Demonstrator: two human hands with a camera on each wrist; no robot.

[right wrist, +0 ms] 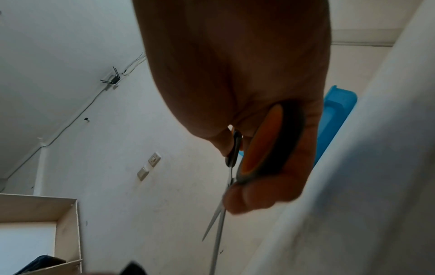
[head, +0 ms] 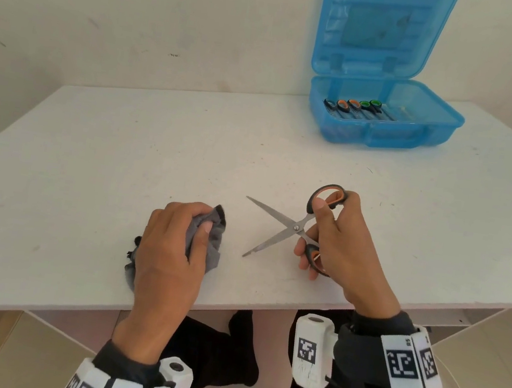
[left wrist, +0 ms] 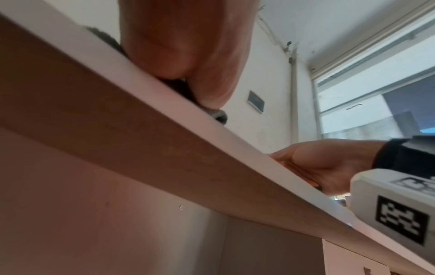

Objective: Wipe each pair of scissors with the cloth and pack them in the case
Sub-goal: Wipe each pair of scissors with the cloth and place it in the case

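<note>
White table [head: 123, 149]: right hand [head: 344, 249] grips the splayed scissors [head: 292, 227], left hand [head: 171, 247] clutches the cloth [head: 210, 237]. I'd wipe pivot-to-tip, keeping fingers off the edges.

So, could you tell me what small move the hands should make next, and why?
Probably bring the grey cloth, bunched in the left hand, across to the spread blades of the orange-handled scissors held by the right hand: the blades are open, the cloth apart from them, the blue case waiting open.
</note>
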